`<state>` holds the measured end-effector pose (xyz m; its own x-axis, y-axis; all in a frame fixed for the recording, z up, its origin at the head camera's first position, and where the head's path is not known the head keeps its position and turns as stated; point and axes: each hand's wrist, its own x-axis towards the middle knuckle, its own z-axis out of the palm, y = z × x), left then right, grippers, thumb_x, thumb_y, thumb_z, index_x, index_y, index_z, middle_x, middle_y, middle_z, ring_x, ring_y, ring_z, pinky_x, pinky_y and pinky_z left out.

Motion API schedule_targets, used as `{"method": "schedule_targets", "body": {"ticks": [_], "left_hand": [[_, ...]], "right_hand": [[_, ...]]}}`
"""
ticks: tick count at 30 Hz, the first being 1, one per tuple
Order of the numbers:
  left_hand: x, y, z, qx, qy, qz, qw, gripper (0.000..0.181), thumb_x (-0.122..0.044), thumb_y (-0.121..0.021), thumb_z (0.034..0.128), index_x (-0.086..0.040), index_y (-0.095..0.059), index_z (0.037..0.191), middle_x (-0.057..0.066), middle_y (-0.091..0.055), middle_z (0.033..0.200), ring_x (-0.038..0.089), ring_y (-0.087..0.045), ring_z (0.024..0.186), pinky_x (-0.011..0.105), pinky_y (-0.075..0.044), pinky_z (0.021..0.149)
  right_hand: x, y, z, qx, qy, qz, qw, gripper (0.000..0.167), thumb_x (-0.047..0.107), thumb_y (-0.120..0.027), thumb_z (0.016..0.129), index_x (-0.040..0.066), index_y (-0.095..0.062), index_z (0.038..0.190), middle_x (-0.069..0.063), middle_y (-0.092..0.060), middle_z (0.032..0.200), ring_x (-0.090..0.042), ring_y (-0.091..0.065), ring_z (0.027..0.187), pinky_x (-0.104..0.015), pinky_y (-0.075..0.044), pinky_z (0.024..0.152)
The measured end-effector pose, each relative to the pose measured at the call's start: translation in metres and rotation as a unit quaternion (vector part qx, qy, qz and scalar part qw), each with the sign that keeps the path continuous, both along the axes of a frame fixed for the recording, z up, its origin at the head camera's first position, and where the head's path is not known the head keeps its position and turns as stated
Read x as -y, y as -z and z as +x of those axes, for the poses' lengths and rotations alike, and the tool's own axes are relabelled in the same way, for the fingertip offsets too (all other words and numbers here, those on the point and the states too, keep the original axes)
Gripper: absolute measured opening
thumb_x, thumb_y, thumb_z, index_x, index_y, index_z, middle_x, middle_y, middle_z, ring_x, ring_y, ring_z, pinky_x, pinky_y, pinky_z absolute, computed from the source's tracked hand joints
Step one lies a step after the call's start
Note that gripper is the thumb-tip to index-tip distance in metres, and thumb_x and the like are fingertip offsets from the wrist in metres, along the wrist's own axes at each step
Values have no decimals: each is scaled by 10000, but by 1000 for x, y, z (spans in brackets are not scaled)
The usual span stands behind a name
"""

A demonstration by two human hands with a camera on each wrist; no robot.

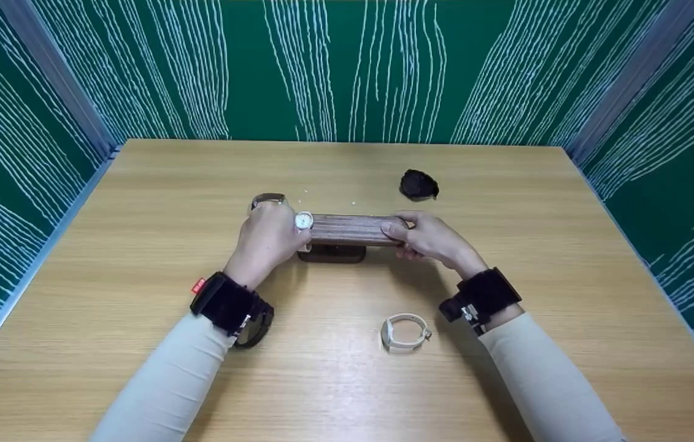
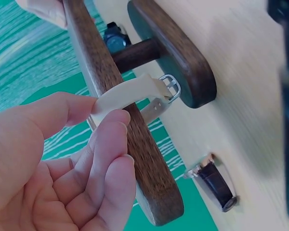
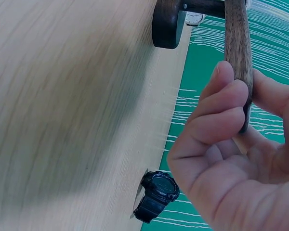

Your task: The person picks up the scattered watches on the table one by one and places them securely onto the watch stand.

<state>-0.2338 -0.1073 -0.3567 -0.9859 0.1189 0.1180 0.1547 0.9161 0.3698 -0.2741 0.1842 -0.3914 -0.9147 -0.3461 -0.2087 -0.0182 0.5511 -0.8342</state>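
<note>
Because the wooden bar [image 1: 353, 229] could tip or turn, I think, my right hand [image 1: 435, 239] grips its right end, thumb on one side and bent fingers on the other. The bar is in the middle of the frame, above its dark base [image 1: 333, 254], and a short post [image 2: 137, 54] joins the two. My left hand [image 1: 270, 236] pinches a white-faced watch [image 1: 304, 220] by its pale strap [image 2: 120, 96], near the bar's left end. The strap goes round the bar like a ring, and its silver buckle [image 2: 171, 87] is on the base's side. I guess I pinch the strap so it sits straight and the face gets no smudges. I cannot tell if the base presses on the desk [image 1: 199, 178]. A black watch [image 1: 418, 185] lies at the upper right, a brown watch [image 1: 268, 197] lies just past my left hand, and another pale watch [image 1: 387, 334] is low in the frame, right of the middle. They are well apart, maybe so my arms have room.
</note>
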Motion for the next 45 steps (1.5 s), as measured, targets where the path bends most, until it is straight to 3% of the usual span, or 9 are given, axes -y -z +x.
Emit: {"method": "schedule_targets", "body": {"ticks": [8, 15, 26, 35, 45], "left_hand": [[-5, 0, 0, 44, -14, 143, 9999, 432, -198, -770, 917, -154, -478, 602, 21, -549, 708, 155, -503, 603, 287, -442, 540], [-7, 2, -1, -52, -10, 26, 10000, 438, -230, -772, 915, -162, -473, 602, 20, -544, 709, 158, -507, 598, 296, -440, 521], [-14, -1, -1, 292, -142, 226, 9992, 350, -260, -799, 924, -127, -576, 689, 27, -594, 780, 154, -540, 630, 282, -450, 552], [-19, -3, -2, 200, -119, 104, 9997, 386, -252, -778, 932, -137, -526, 664, 27, -572, 758, 156, -528, 626, 279, -432, 534], [-23, 0, -1, 77, -84, -86, 9999, 360, -258, -767, 943, -126, -558, 680, 25, -585, 746, 154, -536, 605, 284, -439, 526]], "right_hand": [[-1, 0, 0, 9, -7, 67, 10000, 399, 376, -616, 1092, 61, -652, 1335, -201, -717, 986, -128, -639, 659, -238, -530, 596], [-1, -1, 1, 16, 0, 36, 10000, 418, 349, -612, 1096, 66, -639, 1402, -223, -714, 1009, -125, -649, 659, -235, -536, 598], [-1, -1, 1, 94, 7, -56, 9999, 434, 356, -617, 1094, 67, -626, 1417, -212, -699, 1037, -100, -633, 662, -225, -539, 600], [-3, -3, 2, 44, -14, 19, 10000, 441, 359, -607, 1097, 71, -625, 1430, -263, -688, 1112, -109, -637, 671, -230, -549, 600], [-1, -1, 0, 135, 32, -9, 9999, 431, 354, -623, 1090, 62, -636, 1406, -225, -701, 1047, -115, -648, 673, -228, -543, 597]]}}
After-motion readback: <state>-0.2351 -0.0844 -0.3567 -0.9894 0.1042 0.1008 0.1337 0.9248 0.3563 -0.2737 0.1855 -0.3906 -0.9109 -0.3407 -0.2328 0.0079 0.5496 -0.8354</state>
